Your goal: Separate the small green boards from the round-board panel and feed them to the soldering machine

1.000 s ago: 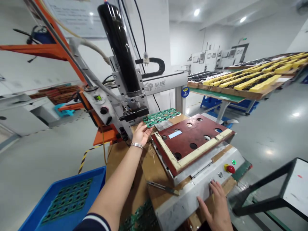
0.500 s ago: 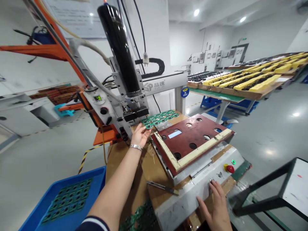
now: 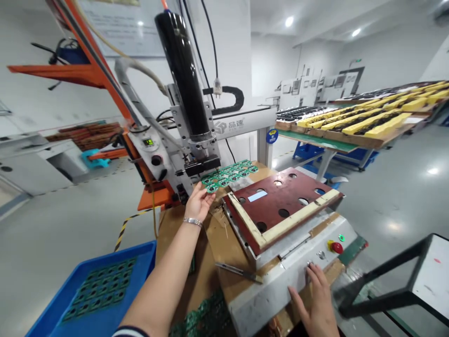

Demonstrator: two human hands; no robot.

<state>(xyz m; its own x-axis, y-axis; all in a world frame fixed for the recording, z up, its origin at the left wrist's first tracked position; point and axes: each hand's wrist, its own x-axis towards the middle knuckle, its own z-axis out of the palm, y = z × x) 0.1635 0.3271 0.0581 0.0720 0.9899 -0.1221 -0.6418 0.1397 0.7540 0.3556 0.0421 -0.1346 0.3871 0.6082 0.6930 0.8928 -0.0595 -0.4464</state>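
Observation:
My left hand [image 3: 200, 202] grips the near left end of a green circuit board panel [image 3: 231, 176], fingers beneath and thumb by the edge. The panel extends to the right, under the black dispensing head [image 3: 202, 164] of a bench machine. My right hand [image 3: 317, 297] rests on the machine's grey front panel [image 3: 266, 299], fingers spread, a fingertip at a small round button [image 3: 310, 265]. Between the hands lies a dark red fixture plate [image 3: 270, 206] with round holes and cream strips along two edges. Nothing is held in my right hand.
A utility knife [image 3: 238, 272] lies on the cardboard left of the panel. More circuit boards [image 3: 206, 313] sit at the bottom. A blue bin [image 3: 147, 252] with board panels stands left. A red emergency stop [image 3: 336, 247] is at right, near a dark-framed stand [image 3: 396, 292].
My left hand has drawn the board panel slightly left and toward me, away from the dispensing head. My right hand stays at the button. The view has shifted a little.

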